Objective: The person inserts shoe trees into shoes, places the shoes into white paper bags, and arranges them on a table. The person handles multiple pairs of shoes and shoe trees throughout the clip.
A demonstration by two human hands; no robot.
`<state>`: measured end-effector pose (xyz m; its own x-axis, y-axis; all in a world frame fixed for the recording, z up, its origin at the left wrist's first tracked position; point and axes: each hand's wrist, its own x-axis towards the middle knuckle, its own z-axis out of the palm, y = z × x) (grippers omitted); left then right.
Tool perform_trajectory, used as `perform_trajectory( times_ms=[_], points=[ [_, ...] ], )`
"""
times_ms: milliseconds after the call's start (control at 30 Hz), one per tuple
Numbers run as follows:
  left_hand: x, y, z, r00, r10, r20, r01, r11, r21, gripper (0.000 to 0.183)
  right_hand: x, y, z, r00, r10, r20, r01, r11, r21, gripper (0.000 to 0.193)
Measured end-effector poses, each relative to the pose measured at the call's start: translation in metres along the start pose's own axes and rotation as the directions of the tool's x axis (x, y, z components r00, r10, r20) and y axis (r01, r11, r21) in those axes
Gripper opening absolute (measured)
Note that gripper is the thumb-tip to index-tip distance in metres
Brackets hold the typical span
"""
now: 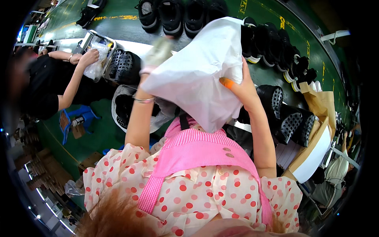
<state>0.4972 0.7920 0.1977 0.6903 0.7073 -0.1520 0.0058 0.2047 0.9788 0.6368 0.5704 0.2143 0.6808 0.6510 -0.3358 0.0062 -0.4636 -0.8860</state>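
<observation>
A crumpled sheet of white tissue paper [197,71] is spread in front of my chest, one corner hanging down toward the pink apron [205,154]. My right hand [244,89] grips its right side, with the paper pinched between the fingers and an orange-covered thumb. My left hand [160,53], in a pale glove, is beside the paper's upper left edge. Motion smears its fingers, so their grip cannot be made out. Whatever lies behind the paper is hidden.
Black sneakers [171,17] line the green surface beyond; more black shoes [272,43] stand at right. Black perforated clogs [290,124] lie beside brown paper [316,114]. At left, another person's hand [90,57] reaches into a metal-rimmed bin [110,47]. A white bag [118,104] holds dark items.
</observation>
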Motion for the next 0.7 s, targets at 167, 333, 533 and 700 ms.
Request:
perform_trajectory(
  times_ms=[167,333,533,700],
  points=[
    [-0.029,0.027,0.034,0.681,0.676,0.281,-0.652,0.385,0.654,0.025,0.011,0.004,0.016,0.978,-0.127,-0.166,0.041,0.895,-0.445,0.105],
    [-0.043,0.081,0.053,0.618,0.65,0.442,-0.697,0.192,0.691,0.032,0.013,0.01,0.005,0.922,-0.291,-0.255,0.103,0.82,-0.564,0.102],
    [-0.059,0.03,0.098,0.816,0.369,0.444,-0.568,0.37,0.735,0.054,0.021,0.004,0.016,0.944,-0.265,-0.198,0.16,0.889,-0.429,0.106],
    [-0.014,-0.016,0.117,0.839,0.503,0.209,-0.517,0.615,0.596,0.074,0.016,-0.021,0.023,0.967,-0.078,-0.243,-0.035,0.903,-0.429,0.104]
  ],
)
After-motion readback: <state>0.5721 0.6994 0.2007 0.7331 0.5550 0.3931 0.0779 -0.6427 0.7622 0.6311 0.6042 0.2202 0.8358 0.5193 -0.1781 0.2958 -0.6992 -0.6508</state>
